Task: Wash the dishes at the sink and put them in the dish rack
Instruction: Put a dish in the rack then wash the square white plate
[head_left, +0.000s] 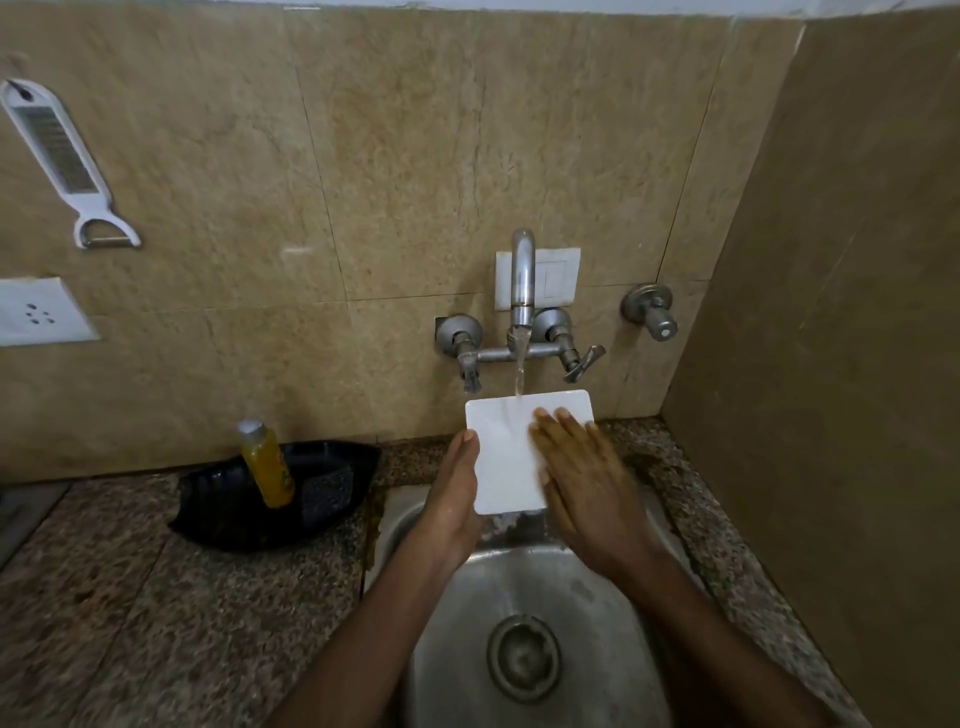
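A white rectangular plate (506, 457) is held over the steel sink (452, 639), under the running tap (522, 280). Water strikes the plate's far edge and runs off its near edge. My left hand (454, 493) grips the plate's left side, thumb on top. My right hand (582, 478) lies flat on the plate's right half, fingers spread and pointing away from me. The underside of the plate is hidden.
A black basket-like rack (223, 499) with a yellow bottle (267, 467) in it sits on the granite counter (156, 623) left of the sink. A white peeler (62, 161) hangs on the tiled wall. A wall (831, 364) closes the right side.
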